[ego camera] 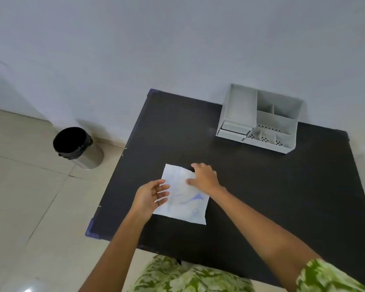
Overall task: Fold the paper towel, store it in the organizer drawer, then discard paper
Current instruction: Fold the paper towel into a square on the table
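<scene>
Left hand: open, palm turned up a bit, fingers spread loose. It hovers at the left edge of the paper towel and holds nothing that I can see.
Right hand: lies flat on the top right part of the paper towel, fingers curled a little, thumb on the sheet. It presses down; it does not grip.
Paper towel: white, with blue drawn shapes. It lies spread out on the desk, near the front left side.
Writing: a small round blue mark sits near the towel's lower right corner, too blurry to read.
Desk: black and square, set against the wall.
Organizer: grey, at the back right of the desk, well apart from the towel. It has open boxes on top and two small drawers at its lower left.
Trash can: round, with a black bag, on the floor left of the desk.
Clothes: green leafy cloth at the bottom.
</scene>
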